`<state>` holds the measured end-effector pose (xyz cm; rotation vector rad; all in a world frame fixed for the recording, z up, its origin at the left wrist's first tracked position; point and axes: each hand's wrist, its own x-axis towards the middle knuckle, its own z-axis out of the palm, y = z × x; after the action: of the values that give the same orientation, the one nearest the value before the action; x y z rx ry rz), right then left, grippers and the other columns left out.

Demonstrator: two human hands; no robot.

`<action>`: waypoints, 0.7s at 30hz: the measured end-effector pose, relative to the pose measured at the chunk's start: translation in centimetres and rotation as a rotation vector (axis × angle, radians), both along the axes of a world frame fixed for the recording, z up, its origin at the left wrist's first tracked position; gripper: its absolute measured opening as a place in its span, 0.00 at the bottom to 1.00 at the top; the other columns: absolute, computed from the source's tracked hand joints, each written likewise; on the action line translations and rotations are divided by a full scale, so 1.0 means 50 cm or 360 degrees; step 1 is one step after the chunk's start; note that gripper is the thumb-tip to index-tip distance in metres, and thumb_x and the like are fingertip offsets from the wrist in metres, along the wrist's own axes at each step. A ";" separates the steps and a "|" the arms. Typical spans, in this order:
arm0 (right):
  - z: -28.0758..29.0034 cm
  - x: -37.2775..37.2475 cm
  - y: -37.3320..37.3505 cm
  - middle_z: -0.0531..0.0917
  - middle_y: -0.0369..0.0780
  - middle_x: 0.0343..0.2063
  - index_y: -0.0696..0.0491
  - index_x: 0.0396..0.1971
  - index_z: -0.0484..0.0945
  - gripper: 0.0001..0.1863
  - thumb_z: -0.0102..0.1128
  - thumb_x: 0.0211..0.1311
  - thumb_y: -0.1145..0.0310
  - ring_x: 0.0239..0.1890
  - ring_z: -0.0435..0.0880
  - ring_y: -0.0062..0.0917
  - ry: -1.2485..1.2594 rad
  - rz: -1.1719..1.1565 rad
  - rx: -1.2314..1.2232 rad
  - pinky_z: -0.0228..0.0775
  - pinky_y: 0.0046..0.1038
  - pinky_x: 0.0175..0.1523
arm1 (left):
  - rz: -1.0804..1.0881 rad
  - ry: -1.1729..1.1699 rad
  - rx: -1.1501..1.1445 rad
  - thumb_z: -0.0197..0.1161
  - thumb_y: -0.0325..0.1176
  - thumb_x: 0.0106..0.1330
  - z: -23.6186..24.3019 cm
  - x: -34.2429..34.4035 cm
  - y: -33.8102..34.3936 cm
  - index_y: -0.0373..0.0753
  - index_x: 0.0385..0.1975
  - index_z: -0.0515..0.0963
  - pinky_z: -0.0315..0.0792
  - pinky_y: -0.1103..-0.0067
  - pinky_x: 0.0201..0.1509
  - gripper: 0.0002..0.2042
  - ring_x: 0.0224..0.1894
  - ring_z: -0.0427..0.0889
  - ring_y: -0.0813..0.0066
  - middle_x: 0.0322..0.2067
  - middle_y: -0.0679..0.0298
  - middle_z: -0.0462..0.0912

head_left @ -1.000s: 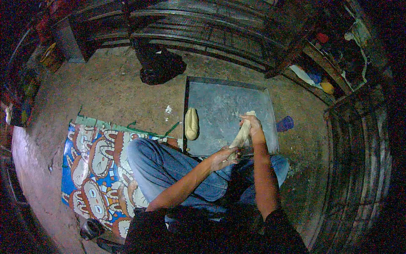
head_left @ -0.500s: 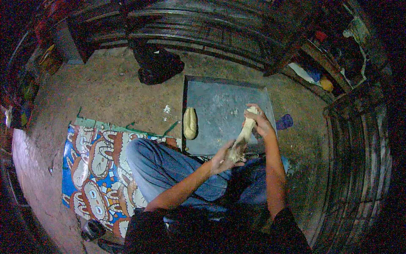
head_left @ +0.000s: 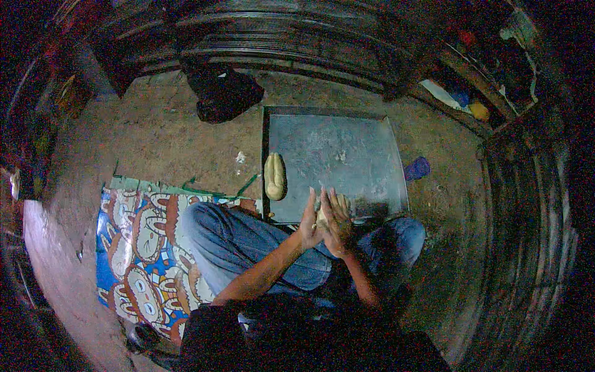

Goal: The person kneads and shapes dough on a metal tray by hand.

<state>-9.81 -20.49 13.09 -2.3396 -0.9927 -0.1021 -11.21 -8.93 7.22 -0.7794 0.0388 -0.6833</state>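
Near the front edge of the grey metal tray (head_left: 328, 136), my left hand (head_left: 308, 220) and right hand (head_left: 334, 226) press pale dough (head_left: 322, 216) between their palms. Their fingers are extended and close together, and much of the dough is hidden by them. A long, folded piece of pale dough (head_left: 274, 175) lies along the tray's left side.
My jeans-clad legs (head_left: 235, 248) are crossed before the tray. A printed mat (head_left: 145, 239) lies at left, a black bag (head_left: 226, 99) beyond. A purple container (head_left: 417, 168) sits by the tray's right edge. Wooden shelving (head_left: 474, 93) holds assorted items at upper right.
The dough strip that was stretched diagonally between my hands is now gathered between them. My right hand has come down and leftward beside my left hand.
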 end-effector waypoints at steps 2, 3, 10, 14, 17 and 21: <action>0.020 -0.011 0.013 0.44 0.52 0.68 0.56 0.67 0.48 0.37 0.43 0.65 0.50 0.71 0.40 0.44 0.0009 0.0094 -0.0105 0.31 0.42 0.70 | 0.0179 -0.0318 0.0865 0.47 0.59 0.63 -0.101 -0.008 0.012 0.42 0.64 0.57 0.63 0.64 0.62 0.35 0.61 0.66 0.61 0.60 0.57 0.64; 0.026 -0.013 0.013 0.43 0.52 0.68 0.56 0.67 0.45 0.38 0.44 0.64 0.49 0.70 0.41 0.45 -0.0074 0.0123 -0.0254 0.31 0.42 0.70 | 0.0272 -0.0490 0.1292 0.49 0.56 0.64 -0.151 -0.007 0.021 0.41 0.63 0.57 0.64 0.65 0.61 0.33 0.60 0.67 0.61 0.60 0.56 0.64; 0.168 0.025 -0.021 0.50 0.48 0.67 0.56 0.66 0.49 0.43 0.62 0.54 0.62 0.69 0.49 0.39 0.0341 -0.0147 0.0994 0.38 0.39 0.70 | 0.0456 -0.0544 0.2549 0.63 0.23 0.56 0.072 0.025 0.049 0.33 0.55 0.64 0.76 0.73 0.50 0.25 0.42 0.81 0.68 0.42 0.58 0.79; 0.051 0.097 -0.063 0.69 0.43 0.57 0.55 0.60 0.61 0.38 0.67 0.46 0.71 0.60 0.67 0.30 0.0887 -0.0342 0.0817 0.57 0.32 0.64 | 0.0499 -0.0859 0.2922 0.67 0.25 0.53 0.088 0.041 0.039 0.32 0.54 0.64 0.74 0.74 0.51 0.28 0.46 0.78 0.70 0.45 0.59 0.77; -0.006 0.100 -0.051 0.76 0.39 0.51 0.55 0.57 0.66 0.34 0.66 0.45 0.75 0.53 0.74 0.26 0.2009 -0.0262 0.1290 0.67 0.28 0.57 | 0.0735 -0.1223 0.3154 0.73 0.30 0.48 0.035 0.054 0.025 0.33 0.58 0.56 0.68 0.72 0.58 0.39 0.55 0.70 0.68 0.53 0.57 0.68; -0.138 0.087 -0.021 0.79 0.37 0.45 0.54 0.54 0.69 0.31 0.65 0.44 0.78 0.46 0.78 0.25 0.2339 -0.0163 0.2000 0.73 0.27 0.49 | 0.1004 -0.1524 0.3548 0.79 0.33 0.38 -0.048 0.062 0.018 0.33 0.64 0.33 0.57 0.69 0.65 0.60 0.60 0.62 0.61 0.57 0.52 0.60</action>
<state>-5.43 -21.54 6.19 -0.7970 0.0662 0.6606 -8.09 -8.03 4.83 1.6487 -0.2763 -0.0308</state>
